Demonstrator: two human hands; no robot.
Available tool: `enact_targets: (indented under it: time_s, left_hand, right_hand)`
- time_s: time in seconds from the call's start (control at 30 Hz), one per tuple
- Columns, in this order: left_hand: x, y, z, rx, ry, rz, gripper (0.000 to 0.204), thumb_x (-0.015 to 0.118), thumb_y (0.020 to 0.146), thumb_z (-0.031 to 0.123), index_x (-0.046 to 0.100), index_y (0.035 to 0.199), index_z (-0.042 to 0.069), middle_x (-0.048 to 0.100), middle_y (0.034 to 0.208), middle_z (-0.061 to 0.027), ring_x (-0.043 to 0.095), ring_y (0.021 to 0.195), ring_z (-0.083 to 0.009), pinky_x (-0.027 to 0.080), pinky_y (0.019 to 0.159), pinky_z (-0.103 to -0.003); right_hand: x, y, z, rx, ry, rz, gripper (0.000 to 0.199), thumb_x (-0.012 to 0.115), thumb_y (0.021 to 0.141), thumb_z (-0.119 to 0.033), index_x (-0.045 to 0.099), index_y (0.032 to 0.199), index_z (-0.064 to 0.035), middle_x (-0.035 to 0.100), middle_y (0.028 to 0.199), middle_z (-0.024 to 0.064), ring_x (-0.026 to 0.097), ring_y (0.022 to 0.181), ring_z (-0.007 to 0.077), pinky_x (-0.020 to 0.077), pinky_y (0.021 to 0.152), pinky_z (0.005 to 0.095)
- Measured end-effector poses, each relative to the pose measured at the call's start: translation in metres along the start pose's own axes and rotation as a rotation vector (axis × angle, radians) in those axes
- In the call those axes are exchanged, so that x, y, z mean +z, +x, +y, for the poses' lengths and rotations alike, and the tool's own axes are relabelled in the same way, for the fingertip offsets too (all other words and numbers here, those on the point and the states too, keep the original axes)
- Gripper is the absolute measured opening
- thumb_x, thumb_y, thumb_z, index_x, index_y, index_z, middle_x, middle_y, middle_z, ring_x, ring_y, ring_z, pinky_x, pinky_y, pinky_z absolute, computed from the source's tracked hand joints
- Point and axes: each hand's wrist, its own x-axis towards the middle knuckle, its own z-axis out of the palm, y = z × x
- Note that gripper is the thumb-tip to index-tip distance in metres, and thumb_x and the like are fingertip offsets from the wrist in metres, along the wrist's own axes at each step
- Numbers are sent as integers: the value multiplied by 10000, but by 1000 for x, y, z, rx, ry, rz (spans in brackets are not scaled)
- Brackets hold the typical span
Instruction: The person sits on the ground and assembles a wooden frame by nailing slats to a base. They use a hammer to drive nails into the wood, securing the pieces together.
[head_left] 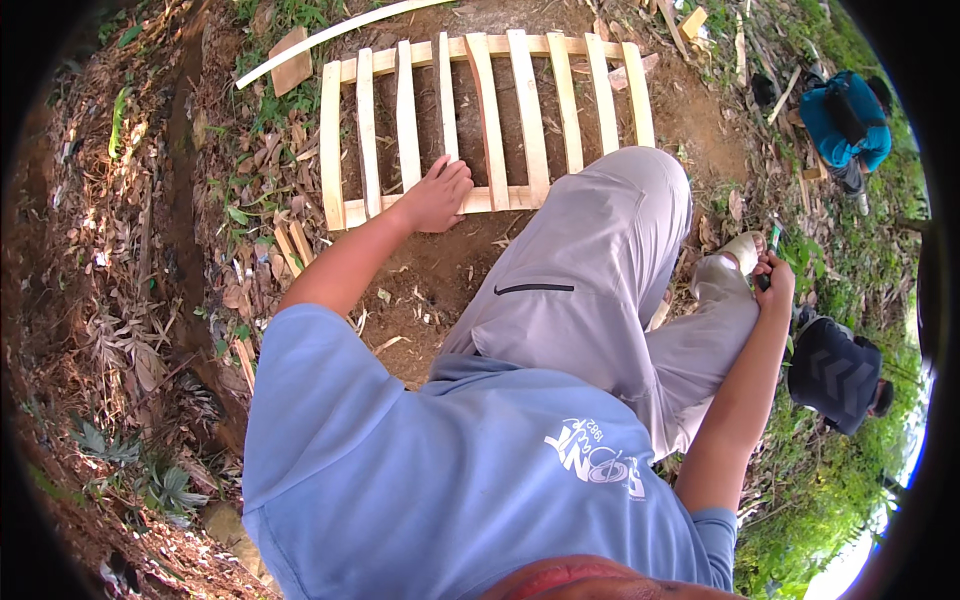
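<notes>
A frame of pale wooden slats (525,110) lies on the soil in front of me, with several slats set across two long rails. My left hand (438,196) is closed around the near end of one slat (447,110), by the near rail (485,200). Its fingertips are partly hidden. Off to the right, beside my foot, my right hand (775,280) is wrapped around the black grip of a hammer (775,237) with a green shaft. The hammer's head is too small to make out well.
My bent knee (645,180) overlaps the frame's near right corner. A long thin strip (330,40) and a wood piece (292,62) lie beyond it. Short sticks (292,245) lie at left among dry leaves. Two people, one in teal (850,120), one in dark clothing (835,375), are at right.
</notes>
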Motion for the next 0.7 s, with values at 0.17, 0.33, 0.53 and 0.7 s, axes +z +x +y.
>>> enact_targets:
  time_s: [0.17, 0.33, 0.53, 0.7]
  left_hand:
    - [2, -1, 2, -9, -3, 20, 627, 817, 872, 321, 516, 1315, -6, 486, 1449, -180, 328, 1539, -356, 156, 1324, -549]
    - [-1, 1, -1, 3, -39, -37, 610, 799, 898, 325, 517, 1320, -13, 485, 1449, -188, 326, 1539, -359, 132, 1336, -547]
    - [-5, 2, -6, 84, 7, -53, 566, 769, 921, 351, 532, 1275, -21, 497, 1379, -203, 351, 1509, -370, 87, 1352, -558]
    - [-6, 2, -7, 128, 48, -9, 557, 758, 925, 375, 539, 1236, -32, 501, 1294, -200, 393, 1456, -384, 90, 1354, -569]
  right_hand:
    - [-2, 7, 1, 17, 15, -28, 55, 523, 1096, -66, 562, 1104, -28, 571, 835, 39, 457, 568, 68, 438, 510, 221]
    - [0, 6, 0, 18, -6, -15, 67, 521, 1095, -65, 568, 1121, -25, 569, 831, 35, 458, 567, 64, 438, 502, 217]
    - [1, 2, 3, 7, 6, 12, 68, 530, 1090, -72, 571, 1118, -25, 574, 830, 34, 455, 559, 63, 435, 496, 216]
    - [5, -4, 2, 6, 20, 10, 48, 529, 1089, -69, 563, 1088, -36, 572, 822, 35, 451, 553, 65, 426, 499, 221]
